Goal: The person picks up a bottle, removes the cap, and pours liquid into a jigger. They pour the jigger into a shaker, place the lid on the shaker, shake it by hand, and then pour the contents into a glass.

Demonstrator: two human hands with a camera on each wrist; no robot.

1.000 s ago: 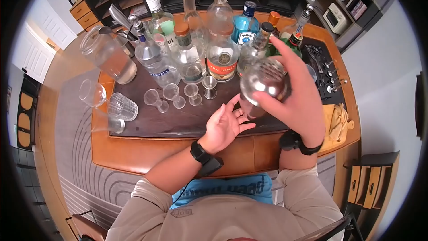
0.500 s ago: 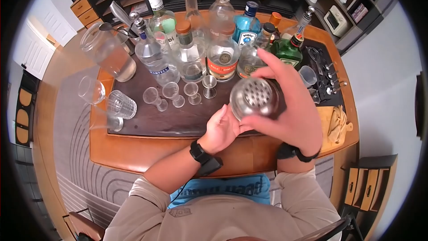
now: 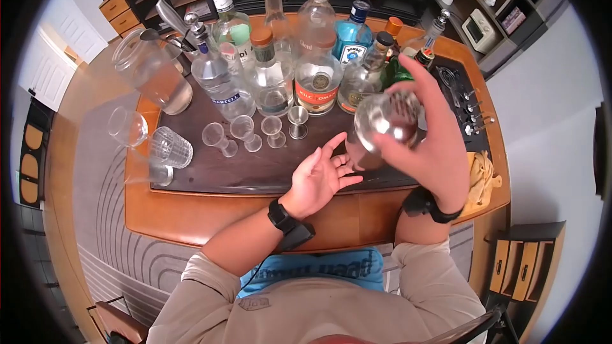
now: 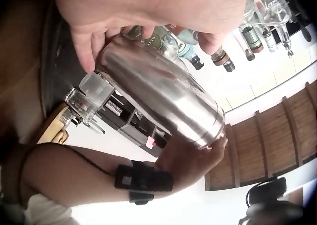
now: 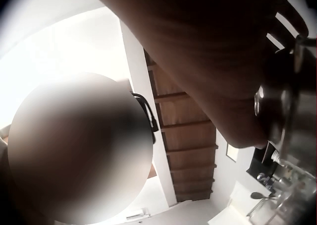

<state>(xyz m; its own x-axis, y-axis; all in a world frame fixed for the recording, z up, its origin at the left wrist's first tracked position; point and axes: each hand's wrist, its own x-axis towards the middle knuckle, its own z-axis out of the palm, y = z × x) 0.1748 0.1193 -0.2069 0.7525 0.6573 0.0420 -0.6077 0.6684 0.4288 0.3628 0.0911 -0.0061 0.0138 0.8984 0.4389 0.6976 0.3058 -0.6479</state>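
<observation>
My right hand [image 3: 437, 150] grips a steel cocktail shaker [image 3: 376, 118] round its upper end, thumb on the near side and fingers over the far side. Strainer holes show in its domed top, and the shaker is tilted. My left hand [image 3: 315, 181] lies palm up with spread fingers beside its lower end. In the left wrist view the long smooth body of the shaker [image 4: 163, 91] slants below the left fingers [image 4: 84, 51], fingertips right at its base. Just the dark edge of the shaker [image 5: 297, 101] shows in the right wrist view.
Several liquor bottles [image 3: 319, 83] crowd the back of the dark table mat [image 3: 255, 169]. Left of the hands stand a steel jigger [image 3: 298, 122], small glasses [image 3: 242, 130], a cut tumbler [image 3: 172, 148] and a glass pitcher [image 3: 156, 76]. On the right are a wooden board and a tan cloth [image 3: 482, 175].
The shaker swung down and left, its strainer top facing the head camera, then back up and right. The left fingers closed in towards its base and spread again.
</observation>
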